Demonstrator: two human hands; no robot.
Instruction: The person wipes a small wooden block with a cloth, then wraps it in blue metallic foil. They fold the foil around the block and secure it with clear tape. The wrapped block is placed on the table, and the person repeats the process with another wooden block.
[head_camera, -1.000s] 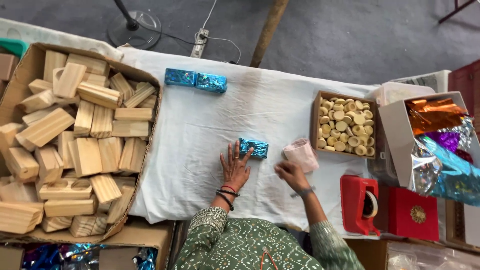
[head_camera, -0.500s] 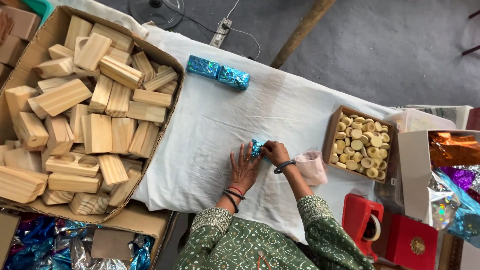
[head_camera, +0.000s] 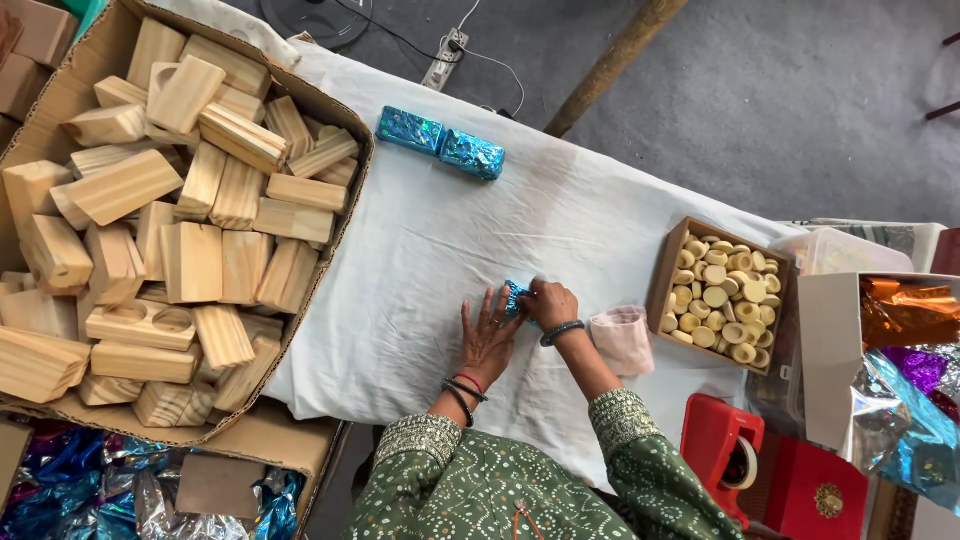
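A small block wrapped in shiny blue foil (head_camera: 516, 298) rests on the white cloth (head_camera: 450, 240) in front of me. My left hand (head_camera: 488, 338) lies flat beside it, fingers spread and touching its left side. My right hand (head_camera: 550, 302) grips the block from the right, fingers closed over its end. Most of the block is hidden by both hands.
Two finished blue foil-wrapped blocks (head_camera: 440, 145) lie at the cloth's far edge. A big cardboard box of wooden blocks (head_camera: 160, 220) fills the left. Right: a box of small round pale discs (head_camera: 722, 298), a pink cloth (head_camera: 622, 338), a red tape dispenser (head_camera: 728, 455), coloured foil sheets (head_camera: 905, 370).
My right hand came from the pink cloth to the blue block and closed on it. The left hand stayed by the block. The camera view shifted and tilted.
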